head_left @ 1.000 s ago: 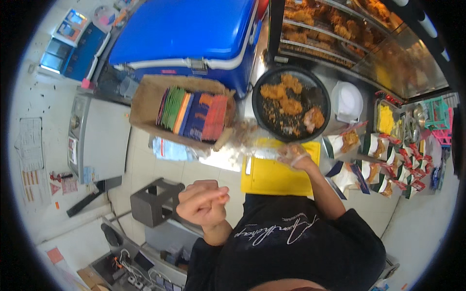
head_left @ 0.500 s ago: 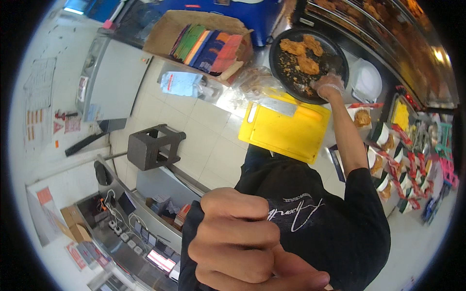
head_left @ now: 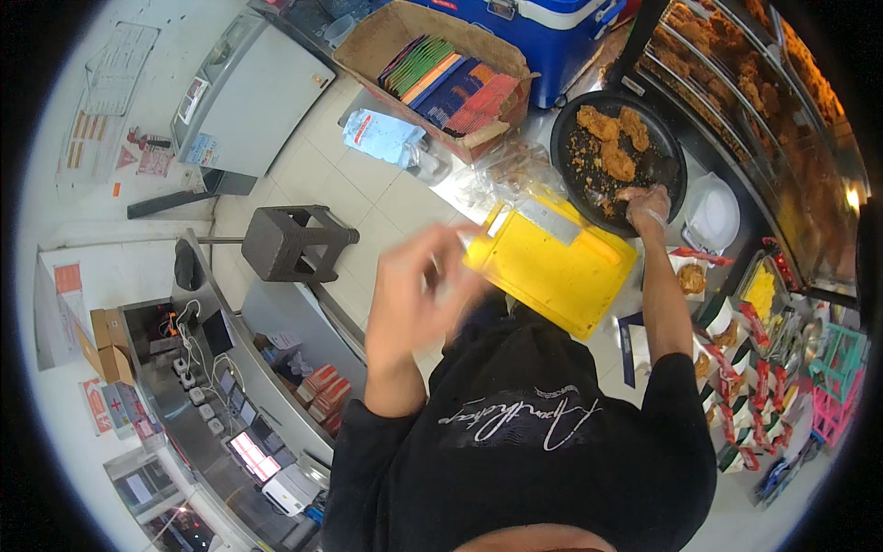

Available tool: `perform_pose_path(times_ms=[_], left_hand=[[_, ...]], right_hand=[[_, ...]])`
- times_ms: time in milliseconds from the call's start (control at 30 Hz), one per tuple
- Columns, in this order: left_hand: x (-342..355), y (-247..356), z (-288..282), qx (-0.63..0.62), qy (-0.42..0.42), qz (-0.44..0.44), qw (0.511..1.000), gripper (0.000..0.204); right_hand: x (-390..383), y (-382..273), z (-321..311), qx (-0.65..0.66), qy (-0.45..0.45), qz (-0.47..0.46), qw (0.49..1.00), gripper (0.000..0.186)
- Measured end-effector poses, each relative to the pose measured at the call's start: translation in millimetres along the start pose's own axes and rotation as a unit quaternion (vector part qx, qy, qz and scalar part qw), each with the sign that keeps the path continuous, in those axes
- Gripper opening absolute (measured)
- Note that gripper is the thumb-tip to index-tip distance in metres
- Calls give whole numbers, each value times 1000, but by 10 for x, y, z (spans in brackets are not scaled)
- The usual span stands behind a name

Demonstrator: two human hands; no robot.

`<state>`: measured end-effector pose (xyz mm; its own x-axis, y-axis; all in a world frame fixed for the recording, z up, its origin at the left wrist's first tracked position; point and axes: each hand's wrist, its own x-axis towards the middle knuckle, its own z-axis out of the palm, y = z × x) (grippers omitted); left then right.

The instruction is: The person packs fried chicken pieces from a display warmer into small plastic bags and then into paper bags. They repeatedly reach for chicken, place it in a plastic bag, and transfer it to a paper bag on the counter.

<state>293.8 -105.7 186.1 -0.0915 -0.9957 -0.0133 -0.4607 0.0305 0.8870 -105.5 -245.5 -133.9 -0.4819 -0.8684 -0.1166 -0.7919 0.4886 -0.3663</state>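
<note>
My left hand [head_left: 414,290] is raised in front of my black shirt, bent at the fingers and blurred by motion. In the picture it lies beside the left end of a yellow cutting board [head_left: 561,285]; contact cannot be made out. A knife [head_left: 550,221] with a yellow handle rests along the board's far edge. In a clear plastic glove, my right hand [head_left: 649,208] reaches over the near right rim of a round black pan [head_left: 572,189], fingers curled by the crumbs. What they hold, if anything, is hidden. Several fried chicken pieces [head_left: 618,164] lie in the pan.
A cardboard box [head_left: 377,41] of colourful packets stands far left of the pan, near a blue cooler [head_left: 552,46]. White lidded tub [head_left: 713,213] and packed food boxes [head_left: 727,333] sit at right. A glass display case [head_left: 736,120] borders the pan; a dark stool [head_left: 290,241] stands left.
My left hand has moved up and away from close in front of the camera, its fist loosening. My right hand stays at the pan's rim. The whole view has shifted.
</note>
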Motion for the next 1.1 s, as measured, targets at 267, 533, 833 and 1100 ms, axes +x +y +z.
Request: perform_pose_path(times_ms=[267, 533, 833, 1100], left_hand=[[934, -2848, 1104, -43, 173, -176, 968, 56], [413, -2506, 1634, -11, -14, 95, 995, 17], [296, -2726, 1640, 58, 17, 113, 992, 16], [388, -2860, 1392, -189, 164, -96, 964, 22]], right_hand=[[-56, -408, -299, -40, -165, -28, 985, 70], [-607, -846, -149, -146, -62, -15, 987, 50], [132, 511, 743, 530, -39, -90, 842, 11], [-338, -337, -9, 526, -146, -1, 838, 13]])
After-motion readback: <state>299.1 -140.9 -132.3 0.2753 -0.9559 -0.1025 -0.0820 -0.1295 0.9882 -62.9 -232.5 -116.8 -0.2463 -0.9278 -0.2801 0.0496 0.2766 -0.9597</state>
